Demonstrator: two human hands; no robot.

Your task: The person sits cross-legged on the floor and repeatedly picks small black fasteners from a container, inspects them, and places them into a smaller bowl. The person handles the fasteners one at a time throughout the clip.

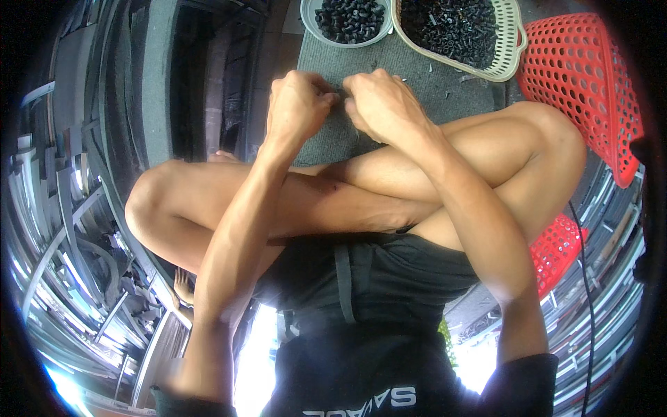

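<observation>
My left hand [297, 104] and my right hand [386, 105] are held close together above a grey ribbed mat [316, 66], in front of my crossed legs. The fingers of both are curled into a pinch, with the fingertips nearly meeting. Something small and dark shows between them, but the fingers cover most of it. Just beyond my hands stands a clear round tub [354, 45] filled with small black curved pieces [347, 19]. To its right is a cream plastic basket [517, 43] holding many small black parts [451, 31].
A red perforated basket [570, 62] stands tilted at the far right, beyond my right knee. Another red perforated piece [559, 257] lies nearer on the right, beside a black cable [589, 313]. Long metal bars [55, 257] are stacked along the left. Small scraps dot the mat.
</observation>
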